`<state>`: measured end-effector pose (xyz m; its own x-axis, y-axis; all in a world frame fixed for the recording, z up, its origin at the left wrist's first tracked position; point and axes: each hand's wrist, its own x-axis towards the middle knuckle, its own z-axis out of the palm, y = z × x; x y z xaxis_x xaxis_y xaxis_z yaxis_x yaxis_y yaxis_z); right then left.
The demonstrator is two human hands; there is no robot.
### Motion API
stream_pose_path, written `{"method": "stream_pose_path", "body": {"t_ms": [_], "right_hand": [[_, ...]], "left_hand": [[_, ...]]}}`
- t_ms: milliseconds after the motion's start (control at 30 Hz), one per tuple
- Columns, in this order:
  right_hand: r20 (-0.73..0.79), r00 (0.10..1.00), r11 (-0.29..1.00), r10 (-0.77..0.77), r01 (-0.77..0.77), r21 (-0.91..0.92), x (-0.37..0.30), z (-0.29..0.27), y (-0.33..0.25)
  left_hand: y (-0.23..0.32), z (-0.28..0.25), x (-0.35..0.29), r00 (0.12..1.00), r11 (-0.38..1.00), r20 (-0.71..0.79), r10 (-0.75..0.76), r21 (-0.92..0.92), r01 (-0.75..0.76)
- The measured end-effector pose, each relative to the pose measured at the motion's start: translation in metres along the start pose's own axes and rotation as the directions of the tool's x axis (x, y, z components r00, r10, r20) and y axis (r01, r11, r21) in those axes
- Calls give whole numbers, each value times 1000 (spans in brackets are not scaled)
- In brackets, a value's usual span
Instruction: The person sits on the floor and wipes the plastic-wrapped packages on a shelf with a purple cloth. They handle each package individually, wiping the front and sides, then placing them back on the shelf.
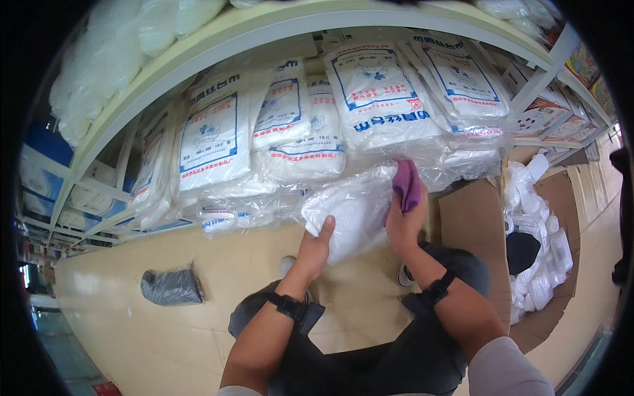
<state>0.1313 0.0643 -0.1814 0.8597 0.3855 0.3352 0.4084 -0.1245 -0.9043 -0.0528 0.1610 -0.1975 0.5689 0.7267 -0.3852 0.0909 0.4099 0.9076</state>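
Note:
Above my knees, in front of the lower shelf, is a flat white pack in clear plastic (351, 214). My left hand (316, 249) grips its lower left edge, thumb on top and fingers hidden underneath. A crumpled purple cloth (407, 186) is held in my right hand (404, 224), at the pack's right edge. Whether that hand also grips the pack, I cannot tell. Just beyond, similar white packs with blue and red print (380, 92) lie in overlapping piles on the shelf.
To my right stands an open cardboard box (470, 221) holding white plastic-wrapped bundles (538, 264) and a black item (522, 253). A dark wrapped package (172, 286) lies on the floor at left. The upper shelf's pale edge (317, 21) curves overhead, with clear plastic bags (105, 59) hanging over it.

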Motion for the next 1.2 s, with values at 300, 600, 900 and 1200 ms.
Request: {"method": "stream_pose_path", "body": {"t_ms": [300, 600, 900, 1200], "right_hand": [[131, 989, 933, 70, -111, 343, -18, -32, -31], [621, 647, 616, 443, -723, 314, -19, -10, -6], [296, 943, 946, 151, -224, 233, -43, -8, 11], [521, 763, 879, 384, -475, 48, -59, 6, 23]], "left_hand": [[17, -11, -16, 990, 984, 12, -141, -109, 142], [10, -8, -45, 940, 891, 278, -199, -349, 292], [19, -27, -42, 930, 578, 355, -93, -742, 341], [15, -25, -41, 941, 537, 329, -79, -781, 318]]}}
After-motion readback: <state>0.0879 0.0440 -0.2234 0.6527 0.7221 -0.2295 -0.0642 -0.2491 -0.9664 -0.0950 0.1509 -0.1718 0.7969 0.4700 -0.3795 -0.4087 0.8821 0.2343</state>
